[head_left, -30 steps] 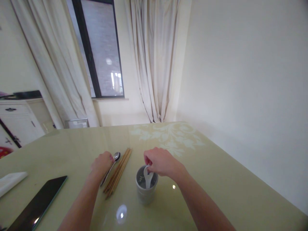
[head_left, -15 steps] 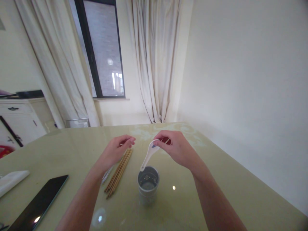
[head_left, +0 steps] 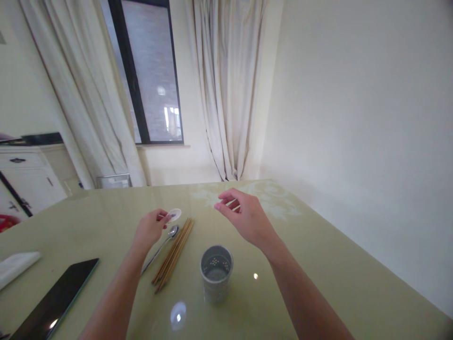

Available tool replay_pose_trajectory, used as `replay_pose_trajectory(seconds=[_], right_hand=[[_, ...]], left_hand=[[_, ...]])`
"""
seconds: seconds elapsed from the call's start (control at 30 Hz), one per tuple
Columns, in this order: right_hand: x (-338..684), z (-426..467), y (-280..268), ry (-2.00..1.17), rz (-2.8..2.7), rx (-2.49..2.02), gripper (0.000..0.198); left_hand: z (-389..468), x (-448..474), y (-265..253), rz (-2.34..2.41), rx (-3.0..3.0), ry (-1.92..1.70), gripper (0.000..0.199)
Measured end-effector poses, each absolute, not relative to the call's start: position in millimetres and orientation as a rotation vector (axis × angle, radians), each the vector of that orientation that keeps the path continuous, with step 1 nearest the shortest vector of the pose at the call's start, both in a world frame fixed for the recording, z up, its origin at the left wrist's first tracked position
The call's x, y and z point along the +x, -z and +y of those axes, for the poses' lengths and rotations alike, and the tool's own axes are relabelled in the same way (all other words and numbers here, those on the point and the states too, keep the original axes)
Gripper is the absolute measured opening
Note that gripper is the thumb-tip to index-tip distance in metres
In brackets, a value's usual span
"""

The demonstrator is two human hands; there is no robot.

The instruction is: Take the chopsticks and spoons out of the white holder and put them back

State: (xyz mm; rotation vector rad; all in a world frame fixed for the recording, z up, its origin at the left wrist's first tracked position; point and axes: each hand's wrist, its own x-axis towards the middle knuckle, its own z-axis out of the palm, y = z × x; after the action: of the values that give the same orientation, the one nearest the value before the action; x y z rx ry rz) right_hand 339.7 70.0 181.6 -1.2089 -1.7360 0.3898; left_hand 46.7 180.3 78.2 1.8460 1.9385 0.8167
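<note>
A white ceramic soup spoon [head_left: 174,215] with a blue mark is pinched in my left hand [head_left: 150,230], its bowl pointing right and its handle mostly hidden by the fingers. My right hand [head_left: 242,215] hovers beyond the cup, fingers curved and apart, holding nothing. Below it stands a grey cup [head_left: 216,274] with small holes in its wall; nothing shows inside. Left of the cup lies a bundle of wooden chopsticks [head_left: 174,255]. Beside them, on their left, a metal spoon [head_left: 172,231] rests on the table.
A dark tablet or phone [head_left: 58,300] lies on the glossy green table [head_left: 269,302] at the left. Farther left is a white object [head_left: 17,265]. A wall [head_left: 371,141] borders the right side, with curtains [head_left: 230,94] and a window behind.
The soup spoon has passed from my right hand to my left. My left hand has moved left, uncovering the metal spoon, and my right hand has shifted slightly left with its fingers opened.
</note>
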Motion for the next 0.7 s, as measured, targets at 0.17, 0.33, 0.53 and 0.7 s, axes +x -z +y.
replay_pose_trajectory(seconds=[0.17,0.33,0.53,0.7], right_hand=[[337.6,69.2,-177.3,-0.357,-1.819,-1.238,0.014],[338.2,67.1,-174.5,-0.422,-1.947,-1.296,0.024],[340.4,55.1,-174.2,-0.509,-2.187,-1.378,0.056],[353.6,40.1,-153.0,-0.658,-2.128,-1.263,0.085]], left_hand=[[183.0,26.9,-47.1,2.163,1.846,-0.653,0.024],[182.2,24.7,-32.0,2.216,1.852,-0.532,0.027],[184.7,25.1,-30.8,2.219,1.892,-0.493,0.037],[175.6,46.7,-47.8,2.140,1.958,-0.686,0.049]])
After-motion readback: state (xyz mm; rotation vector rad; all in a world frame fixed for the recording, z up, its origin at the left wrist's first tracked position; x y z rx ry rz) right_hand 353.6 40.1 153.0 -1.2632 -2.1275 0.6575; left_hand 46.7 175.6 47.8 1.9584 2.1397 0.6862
